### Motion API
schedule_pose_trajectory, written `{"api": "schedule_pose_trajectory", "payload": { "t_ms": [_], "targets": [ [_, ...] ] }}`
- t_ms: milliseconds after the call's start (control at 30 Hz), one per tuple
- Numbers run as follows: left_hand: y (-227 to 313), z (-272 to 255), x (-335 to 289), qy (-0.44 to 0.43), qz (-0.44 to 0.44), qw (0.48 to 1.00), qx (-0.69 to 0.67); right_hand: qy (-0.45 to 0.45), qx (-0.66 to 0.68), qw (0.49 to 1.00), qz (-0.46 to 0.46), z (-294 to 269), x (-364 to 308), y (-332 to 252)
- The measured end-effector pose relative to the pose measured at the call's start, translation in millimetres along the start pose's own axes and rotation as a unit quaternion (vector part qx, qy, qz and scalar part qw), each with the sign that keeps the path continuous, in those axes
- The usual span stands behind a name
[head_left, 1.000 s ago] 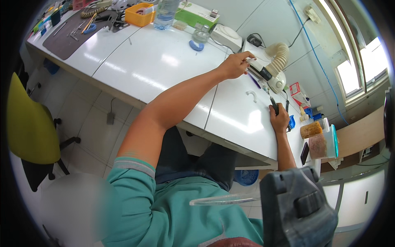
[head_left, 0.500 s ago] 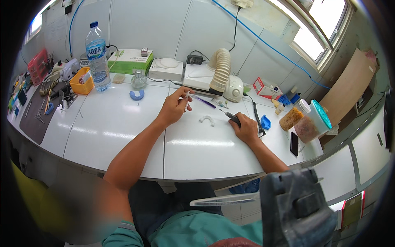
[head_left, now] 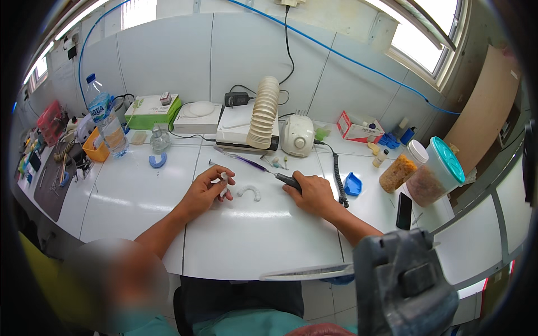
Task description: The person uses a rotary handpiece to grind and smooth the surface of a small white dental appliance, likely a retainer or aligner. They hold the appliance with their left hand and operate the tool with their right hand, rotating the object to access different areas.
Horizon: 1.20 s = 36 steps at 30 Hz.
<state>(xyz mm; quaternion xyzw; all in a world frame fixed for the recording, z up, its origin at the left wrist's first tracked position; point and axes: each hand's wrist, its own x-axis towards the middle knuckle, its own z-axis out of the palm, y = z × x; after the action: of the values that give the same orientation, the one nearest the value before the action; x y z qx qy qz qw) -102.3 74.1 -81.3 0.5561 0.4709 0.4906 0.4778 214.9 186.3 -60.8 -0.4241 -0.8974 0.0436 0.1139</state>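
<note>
My left hand (head_left: 203,194) is closed around a small whitish, translucent piece (head_left: 224,182); the fingers cover most of it. In my right hand (head_left: 315,195) is a dark grey rotary handpiece (head_left: 288,180), its slim metal tip pointing left and away from me. Between the hands, on the white table, lies a whitish horseshoe-shaped dental arch (head_left: 250,192), touched by neither. A thin purple-handled tool (head_left: 246,161) lies just beyond, near several small burs (head_left: 274,162).
Behind stand a ribbed hose (head_left: 264,112) on a white box and a white control unit (head_left: 297,135), with a coiled cord (head_left: 338,179). A bottle (head_left: 107,120), glass jar (head_left: 159,140) and blue arch (head_left: 157,161) are left; a blue tray (head_left: 352,183), tubs (head_left: 399,166) and phone (head_left: 403,211) are right.
The whole view has shifted, so the table's things appear further left. My left hand has come nearer to me, level with the whitish arch. My right hand keeps hold of the handpiece.
</note>
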Motion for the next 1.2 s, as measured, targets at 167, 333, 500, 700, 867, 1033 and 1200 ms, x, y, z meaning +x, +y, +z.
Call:
{"api": "schedule_pose_trajectory", "payload": {
  "t_ms": [167, 333, 500, 700, 867, 1033, 1200],
  "targets": [
    [0.6, -2.3, 2.7, 0.017, -0.012, 0.996, -0.092, 0.008, 0.038, 0.999, -0.008, 1.7, -2.8, 10.2],
    [-0.7, 2.6, 11.9, 0.040, -0.034, 0.993, -0.103, 0.039, 0.025, 0.997, -0.054, 6.8, -15.4, 17.1],
    [-2.6, 3.5, 22.8, 0.021, -0.029, 0.997, -0.066, 0.071, 0.044, 0.993, -0.078, 8.3, -15.5, 20.0],
    [-6.0, 2.9, 24.4, 0.017, -0.019, 0.995, -0.093, 0.086, 0.039, 0.992, -0.083, 0.5, -13.4, 19.9],
    [-4.6, -0.9, 21.2, -0.009, -0.020, 0.995, -0.096, 0.161, 0.138, 0.967, 0.140, -42.9, 33.3, 52.2],
    [-6.1, 2.3, 24.1, -0.029, -0.006, 0.996, -0.088, 0.082, 0.312, 0.901, 0.290, -63.7, 103.6, 97.0],
    [-5.5, -1.6, 22.0, -0.029, -0.009, 0.995, -0.092, 0.026, 0.213, 0.914, 0.345, -53.9, 130.5, 66.0]
  ]
}}
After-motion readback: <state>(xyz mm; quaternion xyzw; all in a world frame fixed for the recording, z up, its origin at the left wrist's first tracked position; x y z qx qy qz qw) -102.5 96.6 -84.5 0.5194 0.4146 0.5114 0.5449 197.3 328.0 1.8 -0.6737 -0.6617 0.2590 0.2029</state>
